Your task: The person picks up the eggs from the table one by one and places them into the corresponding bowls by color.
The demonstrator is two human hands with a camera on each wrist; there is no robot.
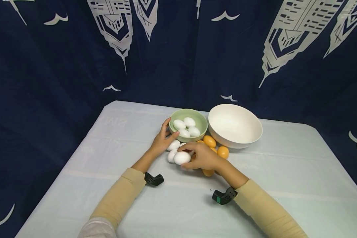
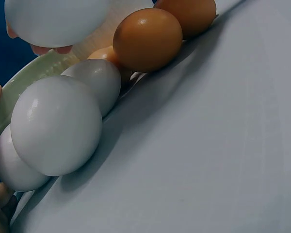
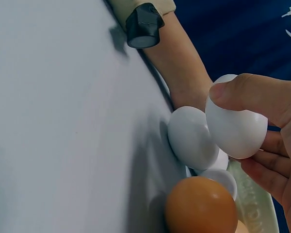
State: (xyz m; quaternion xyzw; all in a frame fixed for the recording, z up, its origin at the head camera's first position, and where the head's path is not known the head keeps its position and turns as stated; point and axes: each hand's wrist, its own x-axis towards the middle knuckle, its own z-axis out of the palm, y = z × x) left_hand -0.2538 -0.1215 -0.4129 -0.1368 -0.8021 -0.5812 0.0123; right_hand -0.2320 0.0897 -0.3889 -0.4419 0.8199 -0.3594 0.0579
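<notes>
My right hand (image 1: 203, 156) pinches a white egg (image 3: 236, 127) between thumb and fingers, just above the table in front of the green bowl (image 1: 188, 112). Several white eggs (image 1: 189, 122) lie inside that bowl. My left hand (image 1: 163, 140) holds the bowl at its left side, the thumb at the front rim. Between the hands, loose white eggs (image 2: 56, 125) rest on the table against the bowl's front. Brown eggs (image 1: 209, 141) lie to their right, some partly hidden behind my right hand.
A larger white bowl (image 1: 235, 124) stands right of the green one, with nothing visible inside. Both bowls are near the far edge of the white-covered table (image 1: 273, 165). Behind it hangs a dark blue curtain (image 1: 172, 72) with a white print.
</notes>
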